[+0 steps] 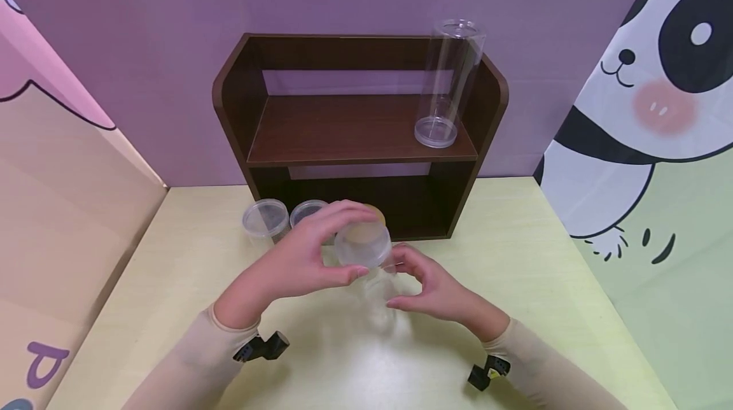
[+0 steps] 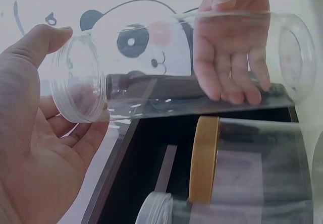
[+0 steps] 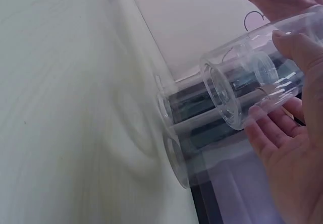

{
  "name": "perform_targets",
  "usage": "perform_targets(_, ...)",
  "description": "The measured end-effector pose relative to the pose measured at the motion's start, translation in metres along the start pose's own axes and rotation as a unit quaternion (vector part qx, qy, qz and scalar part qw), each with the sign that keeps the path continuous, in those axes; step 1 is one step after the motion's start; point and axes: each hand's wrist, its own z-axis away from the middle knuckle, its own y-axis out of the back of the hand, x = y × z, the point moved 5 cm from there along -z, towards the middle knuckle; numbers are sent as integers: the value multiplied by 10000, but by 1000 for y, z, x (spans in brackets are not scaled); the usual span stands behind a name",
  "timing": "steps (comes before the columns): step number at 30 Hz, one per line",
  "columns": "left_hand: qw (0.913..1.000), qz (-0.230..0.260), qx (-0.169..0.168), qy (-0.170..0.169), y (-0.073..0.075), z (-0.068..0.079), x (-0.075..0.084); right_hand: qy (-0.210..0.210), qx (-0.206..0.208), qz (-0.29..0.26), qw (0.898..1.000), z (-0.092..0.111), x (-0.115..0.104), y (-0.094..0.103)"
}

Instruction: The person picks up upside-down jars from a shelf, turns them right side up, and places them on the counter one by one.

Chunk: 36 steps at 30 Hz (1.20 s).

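A clear plastic jar (image 2: 161, 65) with a translucent lid (image 1: 363, 244) stands upright between both hands, its base (image 3: 222, 95) seemingly off the table. At the lid end, my left hand (image 1: 321, 254) grips the jar, thumb on one side and fingers on the other. Lower down, my right hand (image 1: 432, 286) curls its thumb and fingers around the clear body. The right wrist view shows this right hand (image 3: 292, 148) near the base. Behind the hands are a jar with a yellow-brown lid (image 2: 204, 158) and two clear-lidded jars (image 1: 266, 218) (image 1: 308, 209).
A dark brown two-tier shelf (image 1: 355, 127) stands at the back of the pale table (image 1: 189, 308). On its upper tier, at the right, is a tall clear cylinder (image 1: 449, 85). Printed cloth (image 1: 647, 219) surrounds the table at the back and sides.
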Motion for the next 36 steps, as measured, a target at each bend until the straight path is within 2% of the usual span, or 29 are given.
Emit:
perform_targets(10, 9998, -65, -131, -119, -10, -11, 0, -284, 62, -11, 9996, 0, 6, -4)
perform_targets(29, 9998, -77, -141, -101, -11, -11, -1, -295, 112, -122, 9994, -1, 7, -5)
perform_targets(36, 9998, 2, -193, 67, -10, -9, -5, -156, 101, -134, 9997, -2, 9, -5)
